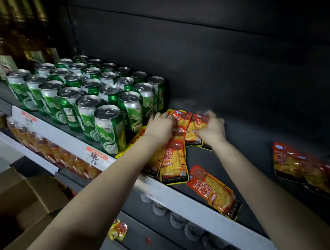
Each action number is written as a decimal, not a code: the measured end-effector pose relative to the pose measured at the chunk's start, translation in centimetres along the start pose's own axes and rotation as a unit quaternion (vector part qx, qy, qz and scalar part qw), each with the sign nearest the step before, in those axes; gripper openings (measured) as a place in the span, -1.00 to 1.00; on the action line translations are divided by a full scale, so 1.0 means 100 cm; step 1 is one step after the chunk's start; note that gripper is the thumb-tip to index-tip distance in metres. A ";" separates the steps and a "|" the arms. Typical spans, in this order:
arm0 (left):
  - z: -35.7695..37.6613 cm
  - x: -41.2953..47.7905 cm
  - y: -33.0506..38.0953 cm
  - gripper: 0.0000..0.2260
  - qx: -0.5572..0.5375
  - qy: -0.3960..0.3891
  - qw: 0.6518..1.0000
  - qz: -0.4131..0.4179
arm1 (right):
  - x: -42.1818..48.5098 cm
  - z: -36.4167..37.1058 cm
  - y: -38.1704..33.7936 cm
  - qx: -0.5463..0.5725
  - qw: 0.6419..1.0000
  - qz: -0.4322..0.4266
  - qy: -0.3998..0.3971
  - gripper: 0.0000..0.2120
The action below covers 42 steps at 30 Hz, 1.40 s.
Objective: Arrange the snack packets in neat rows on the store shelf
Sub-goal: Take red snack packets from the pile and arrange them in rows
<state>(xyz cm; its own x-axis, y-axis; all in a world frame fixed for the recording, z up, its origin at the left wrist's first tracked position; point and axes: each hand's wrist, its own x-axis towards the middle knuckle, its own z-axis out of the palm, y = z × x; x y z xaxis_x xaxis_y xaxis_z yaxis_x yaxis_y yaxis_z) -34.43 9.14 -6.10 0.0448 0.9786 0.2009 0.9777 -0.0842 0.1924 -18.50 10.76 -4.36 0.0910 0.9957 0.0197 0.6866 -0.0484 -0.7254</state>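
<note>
Fingertips on my right hand [210,127] are just motion blur. My left hand [160,126] hides the tops of the packets [174,162] under it. The loose packets [294,164] far right of that hand are smeared and edge-cropped.
</note>
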 end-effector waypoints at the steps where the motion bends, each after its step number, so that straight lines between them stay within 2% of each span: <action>1: 0.001 0.000 -0.001 -0.70 -0.003 0.019 1.000 0.003 | 0.001 0.001 0.000 0.020 1.000 0.002 0.016 -0.24; 5: -0.002 0.002 -0.001 -0.77 -0.044 0.089 0.995 0.010 | 0.004 0.001 0.002 0.096 0.992 0.019 0.078 -0.35; 7: -0.006 0.003 0.003 -0.82 -0.076 0.101 0.992 0.023 | 0.006 -0.002 0.004 0.164 0.982 0.044 0.085 -0.35; 9: -0.013 0.006 0.010 -0.86 -0.125 0.106 0.986 0.039 | 0.007 -0.008 0.007 0.298 0.950 0.075 0.051 -0.34; 11: -0.024 0.011 0.021 -0.89 -0.201 0.113 0.972 0.041 | 0.005 -0.023 0.012 0.383 0.920 0.066 0.044 -0.36; 14: -0.038 0.018 0.050 -0.88 -0.260 0.148 0.953 0.048 | -0.003 -0.064 0.024 0.417 0.906 0.030 0.067 -0.43; 17: -0.040 0.022 0.094 -0.86 -0.297 0.154 0.939 0.075 | -0.012 -0.111 0.049 0.481 0.873 0.065 0.056 -0.52; 20: -0.032 0.027 0.145 -0.86 -0.317 0.135 0.930 0.129 | -0.027 -0.155 0.085 0.507 0.851 0.102 0.091 -0.60; 22: -0.025 0.026 0.178 -0.86 -0.328 0.104 0.924 0.167 | -0.041 -0.180 0.109 0.476 0.863 0.113 0.124 -0.65; 25: -0.016 0.019 0.223 -0.85 -0.344 0.056 0.912 0.214 | -0.059 -0.213 0.146 0.372 0.907 0.110 0.164 -0.67; 30: 0.011 0.011 0.267 -0.92 -0.333 -0.013 0.914 0.233 | -0.080 -0.237 0.187 0.129 0.962 0.128 0.205 -0.73; 33: 0.030 0.006 0.274 -0.94 -0.278 -0.039 0.935 0.216 | -0.088 -0.233 0.197 0.046 0.969 0.125 0.207 -0.74; 38: 0.056 0.003 0.277 -0.83 -0.118 0.002 0.970 0.213 | -0.091 -0.220 0.193 0.060 0.965 0.157 0.200 -0.69; 42: 0.062 0.000 0.279 -0.80 -0.086 0.019 0.977 0.196 | -0.087 -0.212 0.190 -0.066 0.971 0.126 0.190 -0.61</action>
<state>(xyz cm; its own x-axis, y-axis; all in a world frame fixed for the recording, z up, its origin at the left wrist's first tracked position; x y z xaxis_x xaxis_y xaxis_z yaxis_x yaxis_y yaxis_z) -5.92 7.91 -6.66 0.3974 0.8574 0.3270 0.8379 -0.4843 0.2518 9.00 -0.50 -3.74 0.5106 0.8510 0.1228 0.6919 -0.3218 -0.6463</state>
